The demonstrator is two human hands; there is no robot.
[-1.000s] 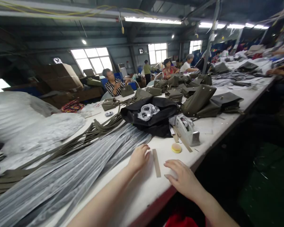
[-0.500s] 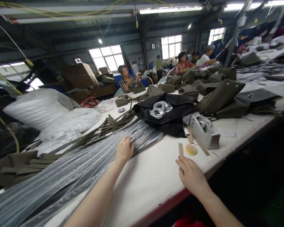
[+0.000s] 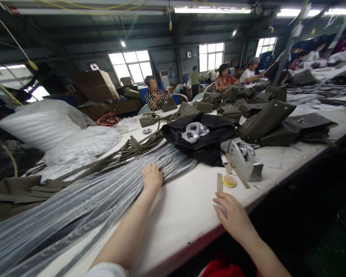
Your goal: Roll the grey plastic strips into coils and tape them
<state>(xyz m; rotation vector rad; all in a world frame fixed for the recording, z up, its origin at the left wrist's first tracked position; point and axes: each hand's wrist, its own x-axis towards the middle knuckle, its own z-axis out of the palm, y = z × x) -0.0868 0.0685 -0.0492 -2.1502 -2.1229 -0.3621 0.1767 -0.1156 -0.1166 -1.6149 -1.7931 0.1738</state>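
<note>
Long grey strips (image 3: 103, 184) run in a bundle across the left of the table. My left hand (image 3: 152, 176) is closed over their near edge, fingers curled around strips; its fingertips are partly hidden. My right hand (image 3: 230, 211) is open near the table's front edge, holding nothing, with its fingers apart. Just beyond its fingertips lies a short tan strip (image 3: 219, 182), beside a yellow tape roll (image 3: 229, 181). A grey tape dispenser (image 3: 245, 159) stands behind the roll. The black bag (image 3: 202, 148) holds coiled grey-white cords (image 3: 194, 131).
Olive straps (image 3: 115, 161) lie beyond the grey strips, and olive bags (image 3: 265, 123) cover the table's far right. Clear plastic bundles (image 3: 54, 130) sit at left. A person in a striped top (image 3: 155, 99) works across the table (image 3: 178, 204); other people are farther back.
My left hand has turned slightly and its fingers are more curled. The fingers of my right hand have spread a little. The camera view has shifted slightly.
</note>
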